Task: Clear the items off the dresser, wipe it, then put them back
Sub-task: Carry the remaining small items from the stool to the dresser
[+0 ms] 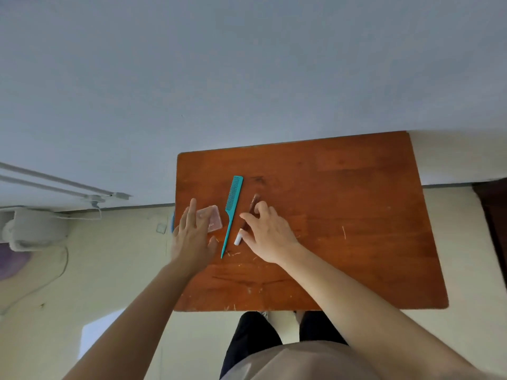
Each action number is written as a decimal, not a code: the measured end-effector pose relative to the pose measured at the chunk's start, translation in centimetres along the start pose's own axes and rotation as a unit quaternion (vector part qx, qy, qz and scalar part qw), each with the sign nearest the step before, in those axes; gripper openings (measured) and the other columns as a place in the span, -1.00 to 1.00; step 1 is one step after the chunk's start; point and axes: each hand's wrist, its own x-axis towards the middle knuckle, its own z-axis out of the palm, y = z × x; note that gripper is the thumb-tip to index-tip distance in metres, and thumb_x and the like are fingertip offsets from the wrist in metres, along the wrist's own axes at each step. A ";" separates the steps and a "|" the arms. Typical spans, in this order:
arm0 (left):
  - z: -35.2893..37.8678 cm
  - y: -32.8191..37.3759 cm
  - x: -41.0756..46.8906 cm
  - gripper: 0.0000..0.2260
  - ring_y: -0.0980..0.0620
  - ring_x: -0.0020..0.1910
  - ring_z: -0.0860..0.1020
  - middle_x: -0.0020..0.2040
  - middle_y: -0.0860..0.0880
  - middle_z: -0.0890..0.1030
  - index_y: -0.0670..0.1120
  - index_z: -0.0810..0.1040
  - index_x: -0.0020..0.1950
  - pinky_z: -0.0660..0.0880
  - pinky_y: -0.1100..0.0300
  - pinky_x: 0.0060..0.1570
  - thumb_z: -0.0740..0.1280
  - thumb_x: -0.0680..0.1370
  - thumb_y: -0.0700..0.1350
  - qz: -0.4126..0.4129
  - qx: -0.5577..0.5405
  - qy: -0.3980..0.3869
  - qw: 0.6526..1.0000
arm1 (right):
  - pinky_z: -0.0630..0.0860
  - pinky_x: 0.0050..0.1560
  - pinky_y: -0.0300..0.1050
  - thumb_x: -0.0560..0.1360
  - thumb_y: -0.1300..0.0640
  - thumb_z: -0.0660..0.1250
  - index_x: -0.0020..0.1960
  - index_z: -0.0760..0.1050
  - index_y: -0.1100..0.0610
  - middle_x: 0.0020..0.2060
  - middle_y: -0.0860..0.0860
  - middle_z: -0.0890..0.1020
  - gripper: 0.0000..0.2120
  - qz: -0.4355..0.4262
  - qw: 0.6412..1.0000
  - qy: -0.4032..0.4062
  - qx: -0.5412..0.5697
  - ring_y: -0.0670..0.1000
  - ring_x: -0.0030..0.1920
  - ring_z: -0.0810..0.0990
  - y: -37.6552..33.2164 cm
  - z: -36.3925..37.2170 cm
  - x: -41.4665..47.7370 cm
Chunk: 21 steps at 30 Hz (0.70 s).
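Observation:
A brown wooden dresser top (343,229) fills the middle of the head view. On its left part lie a teal tail comb (232,209), a clear pink flat case (212,222) and a slim brown stick with a white end (238,239). My left hand (192,237) lies flat with straight fingers over the left side of the pink case. My right hand (267,231) is over the brown stick, fingers curled down onto it; whether they grip it is unclear.
The dresser stands against a pale blue-grey wall (247,78). A white appliance with a cable (33,229) sits on the cream floor (109,270) to the left. My legs (255,338) are at the dresser's near edge. The dresser's right half is bare wood.

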 end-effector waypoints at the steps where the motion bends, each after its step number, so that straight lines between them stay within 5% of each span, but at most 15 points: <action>1: 0.3 -0.3 0.4 -0.32 -0.11 0.57 -0.09 0.60 0.01 -0.16 0.20 0.04 0.54 0.12 -0.22 0.43 0.34 0.53 0.00 0.025 0.010 -0.003 1.000 | 0.57 -0.04 -0.12 0.59 -0.24 0.15 0.39 0.32 -0.06 0.18 0.06 0.38 -0.56 0.009 1.000 0.008 0.002 0.01 0.07 0.47 0.0 0.2 -0.1; 6: 1.6 -1.6 1.6 -0.40 -0.11 0.57 -0.10 0.60 0.03 -0.10 0.22 -0.01 0.55 0.07 -0.20 0.44 0.21 0.57 0.17 0.099 0.042 -0.025 0.994 | 0.59 -0.12 -0.20 0.58 -0.07 0.28 0.22 0.42 0.00 0.07 0.02 0.40 -0.74 0.069 0.996 0.050 0.014 -0.05 -0.03 0.49 0.3 0.1 -1.5; 11: 0.1 -2.2 1.8 -0.48 -0.12 0.39 0.29 0.45 -0.02 0.31 0.16 0.24 0.46 0.47 -0.06 0.26 0.31 0.53 0.13 0.167 0.053 -0.012 0.984 | 0.60 -0.07 -0.20 0.58 0.14 0.31 0.26 0.48 0.06 0.14 0.04 0.43 -0.75 0.165 0.981 0.087 0.052 -0.05 0.02 0.53 -0.8 0.4 -3.7; 15: -1.9 -2.8 1.6 -0.50 -0.07 0.31 0.35 0.38 0.05 0.39 0.18 0.36 0.35 0.51 0.04 0.11 0.42 0.45 0.13 0.223 0.007 0.009 0.975 | 0.55 -0.08 -0.22 0.59 0.15 0.28 0.27 0.49 0.07 0.16 0.04 0.44 -0.75 0.218 0.967 0.115 0.067 -0.04 0.01 0.53 -2.4 0.6 -6.7; 21: -6.2 2.1 -0.1 -0.55 -0.07 0.32 0.35 0.35 0.02 0.43 0.18 0.42 0.30 0.47 -0.01 0.17 0.43 0.44 0.11 0.329 -0.056 0.084 0.939 | 0.47 -0.16 -0.36 0.59 0.11 0.28 0.23 0.51 0.03 0.13 -0.01 0.45 -0.78 0.271 0.937 0.208 0.075 -0.13 -0.10 0.50 -2.8 -2.9 -13.2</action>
